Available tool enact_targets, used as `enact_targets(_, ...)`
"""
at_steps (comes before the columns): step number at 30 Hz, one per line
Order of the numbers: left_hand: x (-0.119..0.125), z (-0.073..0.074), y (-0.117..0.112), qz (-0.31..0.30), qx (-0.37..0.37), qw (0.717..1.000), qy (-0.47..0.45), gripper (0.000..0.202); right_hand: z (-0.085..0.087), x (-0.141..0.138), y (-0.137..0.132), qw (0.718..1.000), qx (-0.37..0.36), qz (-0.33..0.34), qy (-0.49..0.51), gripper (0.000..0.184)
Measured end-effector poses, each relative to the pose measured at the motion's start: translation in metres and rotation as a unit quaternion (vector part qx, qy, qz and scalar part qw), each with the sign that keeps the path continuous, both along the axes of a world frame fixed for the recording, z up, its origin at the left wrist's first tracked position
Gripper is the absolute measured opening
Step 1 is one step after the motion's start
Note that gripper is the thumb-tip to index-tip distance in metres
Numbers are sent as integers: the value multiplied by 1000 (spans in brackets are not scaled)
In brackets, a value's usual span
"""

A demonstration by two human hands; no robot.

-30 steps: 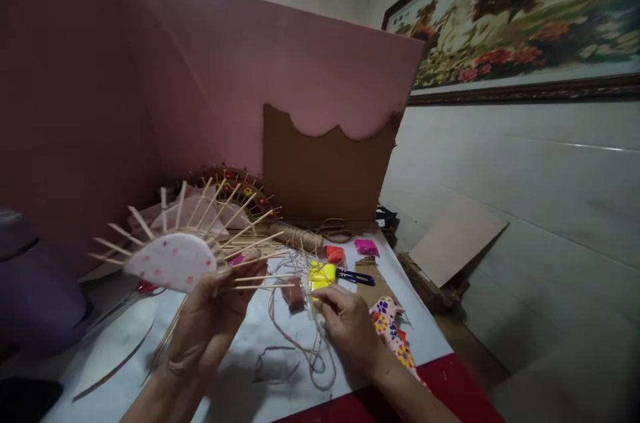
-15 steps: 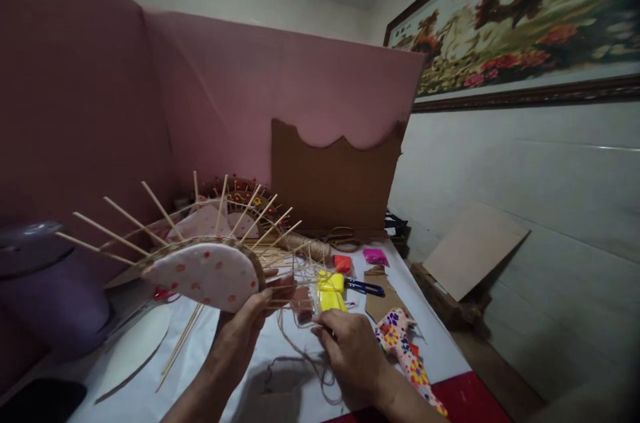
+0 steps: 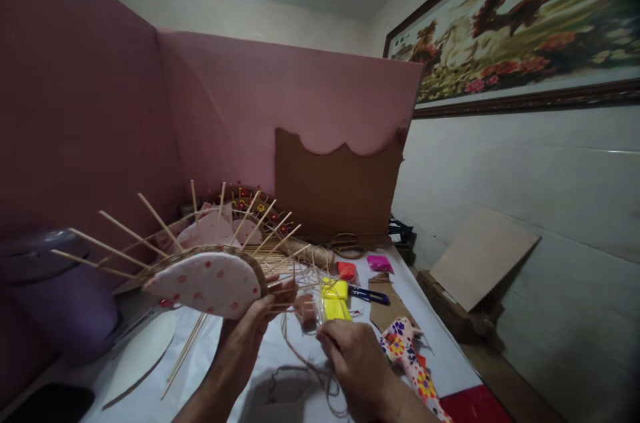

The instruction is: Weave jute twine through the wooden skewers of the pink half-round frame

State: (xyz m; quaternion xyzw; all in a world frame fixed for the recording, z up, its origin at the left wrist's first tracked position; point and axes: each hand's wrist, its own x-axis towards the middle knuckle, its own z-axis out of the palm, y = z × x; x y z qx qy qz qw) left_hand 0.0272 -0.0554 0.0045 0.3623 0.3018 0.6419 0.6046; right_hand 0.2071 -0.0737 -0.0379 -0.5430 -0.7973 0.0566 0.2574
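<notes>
My left hand (image 3: 253,326) grips the right end of a curved panel (image 3: 210,284) covered in pale fabric with red dots. Twine is woven along its rim, and thin wooden sticks (image 3: 120,233) fan out from it. My right hand (image 3: 357,363) is closed in a pinch, right of the panel and in front of a yellow packet (image 3: 336,299). A strand of twine (image 3: 313,364) hangs from the panel's right side and loops by my right fingers. It seems to run into the pinch, though the fingertips partly hide it.
A twine roll (image 3: 317,255), scissors (image 3: 347,246), a blue-handled cutter (image 3: 370,295), red (image 3: 346,270) and magenta packets (image 3: 380,263) lie on the table. A flowered fabric figure (image 3: 413,359) is at right. A white oval piece (image 3: 143,356) and purple bin (image 3: 65,303) stand left; brown cardboard (image 3: 335,186) behind.
The whole view has shifted slightly, so things sit a little lower and further right. Both hands keep their hold; my right hand stays beside the panel.
</notes>
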Motion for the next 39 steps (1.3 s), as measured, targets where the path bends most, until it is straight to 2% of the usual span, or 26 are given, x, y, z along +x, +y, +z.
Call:
enact_targets(6,-3,-2,1,-16,20,1000,7,33,-3,0,1,1000,-21,-9,16,21)
enact_targets(10,-2,-1,0,-29,6,1000,0,27,-2,0,0,1000,-15,-5,10,20)
enact_targets(16,-4,-8,6,-107,-23,992,-60,21,1,1,0,999,-20,8,36,21)
enact_targets(22,-5,-8,6,-148,-40,985,-76,24,0,1,0,999,-23,13,33,23)
enact_targets(39,-1,-3,0,-152,-59,985,-65,20,-2,0,0,1000,-17,6,12,24)
